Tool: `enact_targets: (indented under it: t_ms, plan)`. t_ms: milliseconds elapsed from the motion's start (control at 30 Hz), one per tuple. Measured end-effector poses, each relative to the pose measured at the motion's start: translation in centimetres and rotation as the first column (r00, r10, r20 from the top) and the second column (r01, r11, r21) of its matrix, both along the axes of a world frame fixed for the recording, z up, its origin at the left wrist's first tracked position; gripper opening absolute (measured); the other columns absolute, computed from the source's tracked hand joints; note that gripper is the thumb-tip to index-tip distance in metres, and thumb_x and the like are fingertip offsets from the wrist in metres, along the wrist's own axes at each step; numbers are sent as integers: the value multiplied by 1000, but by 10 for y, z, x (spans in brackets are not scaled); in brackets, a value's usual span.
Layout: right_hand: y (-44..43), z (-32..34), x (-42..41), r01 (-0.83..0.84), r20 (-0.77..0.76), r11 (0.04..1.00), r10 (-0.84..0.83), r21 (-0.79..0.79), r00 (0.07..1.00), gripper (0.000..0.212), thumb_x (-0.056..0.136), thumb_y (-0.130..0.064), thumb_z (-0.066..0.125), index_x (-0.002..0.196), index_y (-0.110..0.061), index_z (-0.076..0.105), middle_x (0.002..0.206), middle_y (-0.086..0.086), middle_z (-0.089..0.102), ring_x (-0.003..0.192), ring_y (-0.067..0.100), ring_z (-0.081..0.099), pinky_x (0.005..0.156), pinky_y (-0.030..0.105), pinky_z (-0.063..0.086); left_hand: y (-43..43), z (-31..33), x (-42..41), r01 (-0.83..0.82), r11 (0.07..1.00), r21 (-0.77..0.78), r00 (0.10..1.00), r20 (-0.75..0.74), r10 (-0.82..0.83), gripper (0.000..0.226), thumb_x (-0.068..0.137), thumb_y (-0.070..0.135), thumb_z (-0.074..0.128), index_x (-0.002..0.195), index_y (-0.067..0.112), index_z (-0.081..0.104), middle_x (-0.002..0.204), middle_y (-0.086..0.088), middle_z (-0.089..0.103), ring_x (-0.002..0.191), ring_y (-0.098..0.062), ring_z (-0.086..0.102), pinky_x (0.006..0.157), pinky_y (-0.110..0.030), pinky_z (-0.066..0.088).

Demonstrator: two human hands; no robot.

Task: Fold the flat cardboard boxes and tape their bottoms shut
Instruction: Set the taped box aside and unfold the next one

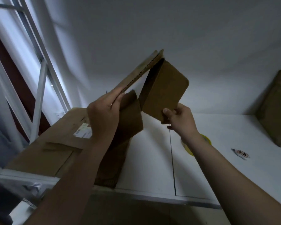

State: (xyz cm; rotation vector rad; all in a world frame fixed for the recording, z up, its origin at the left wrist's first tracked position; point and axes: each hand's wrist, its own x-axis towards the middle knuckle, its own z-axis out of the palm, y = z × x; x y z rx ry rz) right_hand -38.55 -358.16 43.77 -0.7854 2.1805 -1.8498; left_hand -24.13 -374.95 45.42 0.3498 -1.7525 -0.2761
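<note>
head view: the cardboard box (165, 88) was held half opened above the counter (234, 135). the left hand (104, 117) gripped one panel edge and the right hand (180, 119) pinched the opposite panel, probably to spread the walls square. the tape roll (207, 140) lay within reach.

Two bare hands are in shot now: the left hand (102, 119) and the right hand (181, 118). Back from each grip, the left forearm (75, 168) and the right forearm (225, 159) are seen uncovered down to the frame's lower edge. Right at the grip, a thumbnail (165, 111) is made out on the right hand.
</note>
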Motion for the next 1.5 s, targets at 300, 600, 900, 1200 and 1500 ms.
enact_targets:
  t_ms: [300,600,900,1200,1500]
  plan:
    - [42,50,-19,341,-548,938,-316,-59,774,24,102,-29,54,119,-38,69,94,-15,73,86,10,65,68,29,44,9,7,18,4,974,228,992,-124,25,27,101,24,59,123,12,69,105,7,71,96,-1,66,81,-12,51]
    - [39,3,-29,543,-835,810,-131,220,534,52,94,-7,60,135,-40,60,137,-7,63,122,33,55,110,66,33,6,-18,22,-169,954,246,957,271,99,31,105,37,48,121,16,63,93,3,67,80,-16,60,62,-25,41]
    - [18,-20,7,594,-779,532,234,604,582,68,99,-45,45,159,-38,13,167,12,18,153,46,-1,106,77,-19,11,-23,33,-135,956,259,960,273,62,26,105,31,50,107,12,68,87,7,61,73,-3,51,64,-13,33]
    - [-1,-25,15,541,-692,474,236,695,682,79,97,-61,36,157,-40,-12,170,0,-3,150,50,-13,100,84,-13,25,-23,39,-15,968,249,971,235,-45,24,103,32,53,101,14,68,71,18,57,69,5,58,61,-12,36]
    - [9,-3,40,471,-656,515,267,716,706,91,93,-74,39,159,-31,-7,168,14,-9,151,47,-8,116,63,10,12,-25,35,-68,967,245,963,270,0,29,104,36,52,109,14,70,79,9,65,68,0,57,60,-18,40]
